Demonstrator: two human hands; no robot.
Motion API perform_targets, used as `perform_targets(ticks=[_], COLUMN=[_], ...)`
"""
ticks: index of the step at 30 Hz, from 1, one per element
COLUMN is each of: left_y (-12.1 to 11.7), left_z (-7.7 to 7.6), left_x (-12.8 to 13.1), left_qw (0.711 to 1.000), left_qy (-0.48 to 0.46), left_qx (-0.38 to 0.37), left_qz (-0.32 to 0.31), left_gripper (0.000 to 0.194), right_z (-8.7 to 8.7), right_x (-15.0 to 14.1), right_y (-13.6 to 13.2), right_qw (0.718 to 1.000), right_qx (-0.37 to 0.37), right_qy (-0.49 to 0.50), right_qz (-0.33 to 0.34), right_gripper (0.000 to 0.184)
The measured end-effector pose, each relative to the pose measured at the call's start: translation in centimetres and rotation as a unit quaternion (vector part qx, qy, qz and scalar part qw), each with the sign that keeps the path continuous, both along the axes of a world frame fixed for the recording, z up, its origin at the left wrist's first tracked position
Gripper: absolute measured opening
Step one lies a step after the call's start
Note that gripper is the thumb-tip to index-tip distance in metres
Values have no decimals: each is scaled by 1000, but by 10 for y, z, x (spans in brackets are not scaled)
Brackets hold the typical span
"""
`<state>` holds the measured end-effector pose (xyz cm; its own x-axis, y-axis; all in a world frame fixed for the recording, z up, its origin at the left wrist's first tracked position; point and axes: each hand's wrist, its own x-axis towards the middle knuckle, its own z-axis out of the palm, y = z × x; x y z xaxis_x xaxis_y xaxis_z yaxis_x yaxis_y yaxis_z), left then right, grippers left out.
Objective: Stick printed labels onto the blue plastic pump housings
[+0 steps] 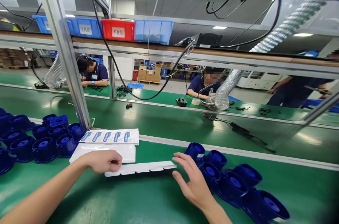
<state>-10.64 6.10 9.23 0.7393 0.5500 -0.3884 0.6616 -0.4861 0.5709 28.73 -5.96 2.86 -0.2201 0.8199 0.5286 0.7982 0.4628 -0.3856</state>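
Note:
My left hand [102, 160] is closed in a pinch on the left end of a flat white cardboard strip [140, 168] that lies across the green bench. My right hand [192, 180] is open, fingers spread, hovering just beside the strip's right end without gripping it. Behind the strip lie a plain white sheet [116, 151] and a stack of printed white-and-blue cartons [111, 136]. A row of dark blue round plastic parts [233, 181] runs along right next to my right hand.
Several more blue round parts [39, 137] are clustered at the left. A slanted metal post [67, 51] rises behind them. Beyond it runs a green conveyor [169, 121] carrying black cables [238, 128]. Other people sit at the far side. Coloured bins [118, 29] stand on a shelf.

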Motion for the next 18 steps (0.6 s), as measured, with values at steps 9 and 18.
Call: perform_targets(ticks=[9, 18], left_y=[21, 33], left_z=[-3, -7], left_x=[-23, -26], left_qw=[997, 995], left_qy=[-46, -58], left_qx=[-64, -75], left_qz=[2, 7], left_gripper=[18, 27], right_z=[-11, -18], right_x=[-13, -16], right_y=[12, 25], right_qw=[976, 977], right_qx=[182, 203], right_qy=[-107, -68], right_qz=[47, 23], right_gripper=[25, 23])
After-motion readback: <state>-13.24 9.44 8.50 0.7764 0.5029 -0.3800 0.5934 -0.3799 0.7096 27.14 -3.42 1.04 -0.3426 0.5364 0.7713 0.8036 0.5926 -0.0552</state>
